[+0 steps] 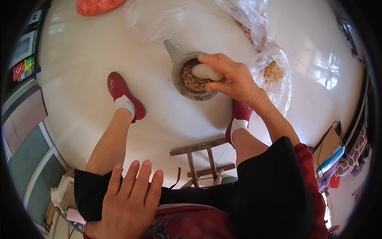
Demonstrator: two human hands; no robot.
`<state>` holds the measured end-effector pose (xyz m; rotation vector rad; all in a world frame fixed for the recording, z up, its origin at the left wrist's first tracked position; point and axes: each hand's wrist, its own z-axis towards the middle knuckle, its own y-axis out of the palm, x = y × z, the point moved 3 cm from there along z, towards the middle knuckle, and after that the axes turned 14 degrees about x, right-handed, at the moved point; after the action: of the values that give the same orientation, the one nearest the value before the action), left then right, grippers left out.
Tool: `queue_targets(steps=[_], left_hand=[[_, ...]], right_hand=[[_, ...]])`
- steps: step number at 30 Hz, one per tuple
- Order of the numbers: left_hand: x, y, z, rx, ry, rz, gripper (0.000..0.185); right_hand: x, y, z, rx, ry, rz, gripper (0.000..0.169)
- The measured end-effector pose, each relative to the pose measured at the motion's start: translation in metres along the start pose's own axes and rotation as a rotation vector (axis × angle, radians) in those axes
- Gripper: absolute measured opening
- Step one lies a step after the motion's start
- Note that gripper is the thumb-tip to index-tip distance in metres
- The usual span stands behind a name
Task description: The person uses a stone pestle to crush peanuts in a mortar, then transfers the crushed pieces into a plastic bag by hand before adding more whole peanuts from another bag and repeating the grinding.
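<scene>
A grey stone mortar with a handle-like spout stands on the floor between my feet, with coarse brown crushed bits inside. My right hand is over its right side, thumb and fingers around a pale stone pestle that leans in the bowl. Part of the pestle is hidden by the fingers. Above my lap, at the bottom left, is my left hand, back up, fingers spread, holding nothing.
Right of the mortar lies a clear plastic bag with light brown crumbs; another clear bag lies above it. A red bag is at the top left. A wooden stool stands near my legs, and red shoes flank the mortar.
</scene>
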<state>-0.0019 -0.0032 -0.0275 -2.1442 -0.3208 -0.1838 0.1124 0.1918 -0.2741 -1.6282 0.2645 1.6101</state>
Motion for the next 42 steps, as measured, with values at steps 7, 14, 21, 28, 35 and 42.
queue_targets(steps=[7, 14, 21, 28, 35, 42], left_hand=[[-0.002, 0.000, 0.004, -0.034, 0.005, 0.013, 0.070], [0.003, -0.003, 0.009, -0.052, 0.032, -0.015, 0.072], [-0.001, -0.003, 0.008, -0.038, 0.034, -0.007, 0.072], [-0.001, -0.002, 0.004, -0.047, 0.009, -0.014, 0.071], [-0.005, -0.003, 0.004, 0.013, 0.007, -0.003, 0.066], [-0.004, 0.000, 0.001, 0.008, 0.017, -0.029, 0.062]], right_hand=[[0.040, -0.040, -0.056, 0.191, 0.135, -0.327, 0.024], [0.068, 0.015, -0.109, -0.390, -0.153, -0.798, 0.010], [0.069, 0.018, -0.108, -0.493, -0.154, -0.783, 0.005], [-0.047, -0.012, -0.043, 0.004, -0.574, -0.074, 0.016], [-0.033, -0.012, -0.021, 0.110, -0.635, -0.228, 0.035], [0.003, 0.003, -0.019, 0.178, 0.008, -0.174, 0.058]])
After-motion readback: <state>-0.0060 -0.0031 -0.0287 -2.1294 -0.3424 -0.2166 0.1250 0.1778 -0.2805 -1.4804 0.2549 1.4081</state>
